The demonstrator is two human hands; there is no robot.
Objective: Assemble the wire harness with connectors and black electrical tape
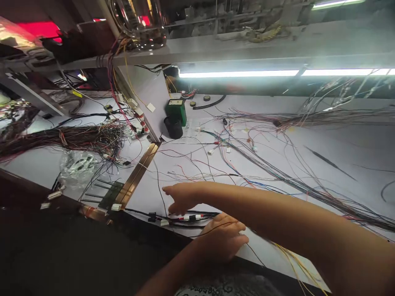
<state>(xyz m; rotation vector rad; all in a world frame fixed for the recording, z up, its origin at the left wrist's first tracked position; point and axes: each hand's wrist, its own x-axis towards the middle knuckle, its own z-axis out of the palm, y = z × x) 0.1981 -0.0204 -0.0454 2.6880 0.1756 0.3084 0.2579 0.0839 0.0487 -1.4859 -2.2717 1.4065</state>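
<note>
My right hand (183, 197) reaches in from the right, its forearm crossing above my left hand. Its fingertips point left and are apart, close beside a thin black wire (158, 181) lying on the white worktop (145, 191); I see nothing held between them. My left hand (224, 236) is at the worktop's front edge with its fingers curled. Another thin dark wire (197, 235) runs across it and seems held in the fingers, though the grip is partly hidden. Between the hands lie black cables with a white connector (187, 218) with red and black parts.
Long wire bundles (265, 160) spread to the right. A black cup (173, 127) and a green box (176, 110) stand by the divider. A copper-coloured strip (138, 172), a clear plastic bag (78, 166) and a brown wire bundle (77, 139) lie left. A lit tube (240, 74) hangs under the shelf.
</note>
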